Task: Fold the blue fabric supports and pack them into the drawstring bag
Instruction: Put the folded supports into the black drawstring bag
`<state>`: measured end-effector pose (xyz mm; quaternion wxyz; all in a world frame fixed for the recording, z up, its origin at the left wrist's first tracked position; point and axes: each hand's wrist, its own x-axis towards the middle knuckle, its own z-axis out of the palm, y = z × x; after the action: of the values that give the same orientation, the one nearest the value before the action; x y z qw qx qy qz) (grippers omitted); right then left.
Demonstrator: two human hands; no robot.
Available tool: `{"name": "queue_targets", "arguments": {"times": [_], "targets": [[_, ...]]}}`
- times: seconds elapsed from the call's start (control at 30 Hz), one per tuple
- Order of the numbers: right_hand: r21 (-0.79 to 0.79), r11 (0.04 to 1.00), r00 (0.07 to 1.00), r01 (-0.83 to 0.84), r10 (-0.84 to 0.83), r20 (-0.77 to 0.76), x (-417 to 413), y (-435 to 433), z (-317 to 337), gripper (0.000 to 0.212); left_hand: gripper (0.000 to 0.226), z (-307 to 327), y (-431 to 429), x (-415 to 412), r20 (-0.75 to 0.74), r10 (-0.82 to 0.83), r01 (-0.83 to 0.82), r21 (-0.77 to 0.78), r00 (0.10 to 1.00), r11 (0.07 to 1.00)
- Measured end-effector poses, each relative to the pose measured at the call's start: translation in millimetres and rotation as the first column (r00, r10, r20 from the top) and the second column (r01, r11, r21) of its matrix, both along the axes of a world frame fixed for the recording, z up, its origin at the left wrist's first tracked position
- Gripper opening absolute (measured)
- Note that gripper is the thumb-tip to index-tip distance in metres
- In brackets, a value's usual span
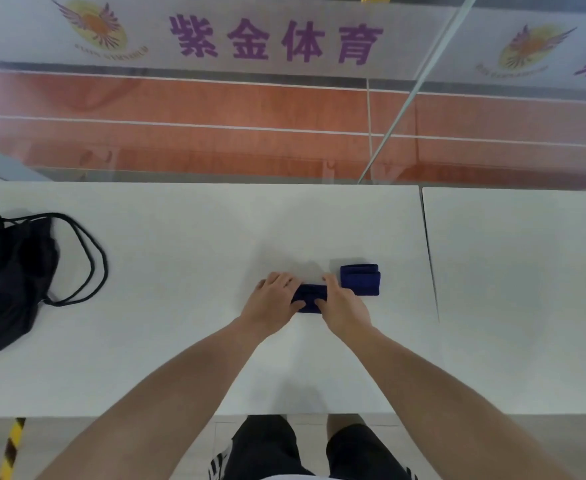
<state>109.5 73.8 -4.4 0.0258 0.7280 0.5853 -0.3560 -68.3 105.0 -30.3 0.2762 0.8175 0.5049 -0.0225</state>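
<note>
Head view: left hand (pixel 273 299) and right hand (pixel 344 308) each pinch an end of a soft blue fabric support (pixel 310 296) on the smooth white tabletop (pixel 180 244), probably pressing the fold flat. The second support (pixel 360 279), a thick folded rectangle, is parked just right of it, out of the way. The limp black drawstring bag (pixel 7 282) lies far left, cords looped loose.

Two blue supports (pixel 309 297) (pixel 360 279), one black drawstring bag (pixel 7 271), two hands (pixel 272 304) (pixel 343 306) and two white tables (pixel 180 237) (pixel 520 254).
</note>
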Motion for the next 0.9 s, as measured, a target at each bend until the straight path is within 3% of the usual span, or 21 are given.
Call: {"name": "queue_targets", "arguments": {"times": [0.17,0.3,0.4,0.47,0.53,0.6,0.7,0.77,0.83,0.9], "targets": [[0.027,0.994,0.989,-0.109,0.105,0.105,-10.8,-2.4,-4.6,0.022,0.039,-9.5,5.2,7.0,-0.11,-0.05,0.056,0.049,0.993,0.997],[0.038,0.99,0.984,-0.137,0.131,0.117,-11.2,-3.3,1.5,0.024,0.038,0.3,11.8,12.3,-0.119,-0.049,0.041,-0.075,0.992,0.996],[0.0,0.996,0.996,-0.087,0.087,0.014,-1.9,-4.6,12.9,0.022,0.033,17.2,12.0,17.3,-0.031,-0.016,0.01,-0.188,0.999,0.982],[-0.06,0.996,0.987,0.07,-0.077,-0.139,6.8,-3.1,25.6,0.018,0.03,33.1,10.9,22.9,0.026,-0.021,0.026,-0.186,0.999,0.982],[-0.179,0.923,0.867,0.342,-0.383,-0.32,16.2,1.9,41.4,0.016,0.025,48.2,9.9,28.9,0.064,-0.079,0.086,-0.126,0.995,0.988],[-0.337,0.782,0.682,0.525,-0.623,-0.384,30.3,6.4,55.8,0.028,0.022,58.9,8.1,35.2,0.105,-0.162,0.165,-0.015,0.981,0.986],[-0.549,0.649,0.539,0.526,-0.754,-0.375,57.7,8.9,67.5,0.034,0.024,64.8,6.7,48.2,0.107,-0.344,0.311,0.244,0.933,0.919],[-0.615,0.615,0.485,0.493,-0.781,-0.393,77.1,9.1,67.5,0.033,0.026,65.5,4.1,57.6,0.087,-0.424,0.369,0.355,0.902,0.859],[-0.63,0.596,0.419,0.497,-0.801,-0.428,94.8,9.3,65.0,0.031,0.041,68.1,-0.4,66.5,0.11,-0.359,0.31,0.314,0.927,0.897],[-0.617,0.604,0.362,0.505,-0.797,-0.484,110.4,8.9,60.6,0.027,0.064,72.8,-6.6,76.1,0.188,-0.127,0.108,0.107,0.974,0.988]]}}
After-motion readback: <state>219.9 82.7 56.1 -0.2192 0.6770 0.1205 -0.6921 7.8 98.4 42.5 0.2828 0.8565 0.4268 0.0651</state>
